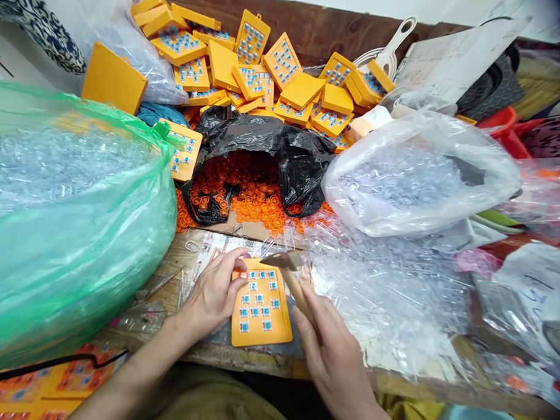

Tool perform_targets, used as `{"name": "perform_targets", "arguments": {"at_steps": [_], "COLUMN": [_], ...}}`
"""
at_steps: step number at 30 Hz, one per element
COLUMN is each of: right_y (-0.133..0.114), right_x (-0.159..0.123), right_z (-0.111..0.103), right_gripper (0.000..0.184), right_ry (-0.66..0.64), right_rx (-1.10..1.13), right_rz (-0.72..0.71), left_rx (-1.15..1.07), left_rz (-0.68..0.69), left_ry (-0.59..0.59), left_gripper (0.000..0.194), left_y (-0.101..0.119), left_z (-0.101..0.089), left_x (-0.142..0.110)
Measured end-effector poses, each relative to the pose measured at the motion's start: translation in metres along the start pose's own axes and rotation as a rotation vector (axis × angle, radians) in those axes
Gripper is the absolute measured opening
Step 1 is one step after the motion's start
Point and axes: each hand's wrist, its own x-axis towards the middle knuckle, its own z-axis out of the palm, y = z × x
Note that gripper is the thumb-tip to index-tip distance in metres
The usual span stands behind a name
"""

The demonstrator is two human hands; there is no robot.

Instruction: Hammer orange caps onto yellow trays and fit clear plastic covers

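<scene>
An orange-yellow plastic tray studded with small blue and white pieces lies flat on the wooden bench in front of me. My left hand rests on its left edge, fingers curled over the top corner, holding it down. My right hand is closed round the wooden handle of a small hammer. The hammer's metal head hovers over the tray's top right corner.
A heap of similar orange trays fills the back. A black bag of small orange rings lies open in the middle. A large green bag of clear parts stands left; clear bags and loose clear pieces spread right.
</scene>
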Motion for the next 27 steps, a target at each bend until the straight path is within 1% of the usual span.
{"name": "perform_targets", "arguments": {"at_steps": [3, 7, 11, 14, 16, 18, 21, 23, 26, 27], "right_y": [-0.007, -0.01, -0.011, -0.012, -0.013, -0.012, -0.011, -0.012, -0.013, -0.013], "right_x": [0.001, 0.005, 0.005, 0.004, 0.004, 0.004, 0.006, 0.006, 0.006, 0.006], "right_z": [0.002, 0.001, 0.001, 0.001, 0.002, 0.003, 0.005, 0.004, 0.001, 0.001], "right_gripper": [0.059, 0.069, 0.069, 0.069, 0.069, 0.068, 0.066, 0.066, 0.069, 0.07], "right_ry": [-0.085, -0.087, -0.131, -0.072, -0.06, -0.096, -0.14, -0.105, -0.009, -0.009], "right_rx": [-0.019, -0.004, -0.05, -0.008, 0.001, -0.032, -0.062, -0.023, 0.037, 0.027], "right_rz": [-0.095, -0.181, -0.213, -0.213, -0.225, -0.223, -0.195, -0.192, -0.22, -0.229], "left_rx": [0.003, -0.015, -0.038, -0.028, -0.033, -0.051, -0.051, -0.028, -0.006, -0.007], "left_rz": [0.008, -0.004, 0.052, 0.07, 0.076, 0.086, 0.09, 0.093, 0.102, 0.099], "left_ry": [-0.012, 0.023, 0.075, 0.111, 0.158, 0.192, 0.199, 0.199, 0.2, 0.199], "left_gripper": [0.038, 0.041, 0.045, 0.049, 0.051, 0.054, 0.055, 0.055, 0.054, 0.054], "left_y": [0.002, -0.001, -0.008, -0.011, -0.011, -0.01, -0.009, -0.009, -0.009, -0.009], "left_z": [-0.002, -0.001, 0.005, 0.008, 0.008, 0.008, 0.009, 0.009, 0.01, 0.01], "left_x": [-0.001, -0.005, -0.008, -0.009, -0.008, -0.007, -0.006, -0.006, -0.007, -0.007]}}
